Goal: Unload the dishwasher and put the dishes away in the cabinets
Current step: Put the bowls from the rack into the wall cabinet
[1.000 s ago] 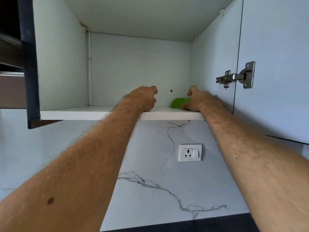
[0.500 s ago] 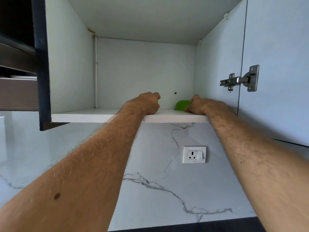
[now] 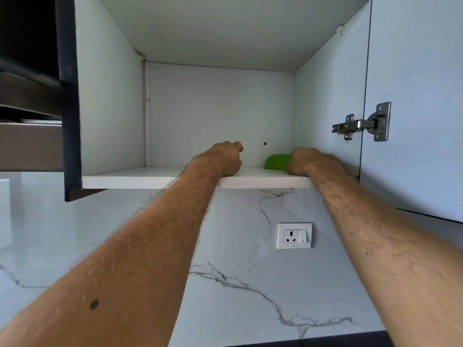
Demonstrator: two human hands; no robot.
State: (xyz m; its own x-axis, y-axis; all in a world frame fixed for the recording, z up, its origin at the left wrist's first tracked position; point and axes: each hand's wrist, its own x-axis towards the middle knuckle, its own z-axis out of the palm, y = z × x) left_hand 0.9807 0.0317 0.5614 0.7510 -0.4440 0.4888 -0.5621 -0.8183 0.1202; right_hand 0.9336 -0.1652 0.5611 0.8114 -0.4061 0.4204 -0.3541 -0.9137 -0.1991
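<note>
Open white cabinet mid-frame holds one green bowl, right hand against it, grip hidden; left hand curled, seemingly empty; no legible writing.

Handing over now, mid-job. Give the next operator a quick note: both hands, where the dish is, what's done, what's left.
Left hand: up on the cabinet shelf, fingers curled; nothing seen in it.
Right hand: against the green bowl at the shelf's back right corner; fingers hidden, so grip unclear.
Done: the bowl sits on the shelf inside the open cabinet.
Left: release the bowl if held, pull both hands out, then return for more. The dishwasher is out of view, so the remaining load is unknown.
</note>
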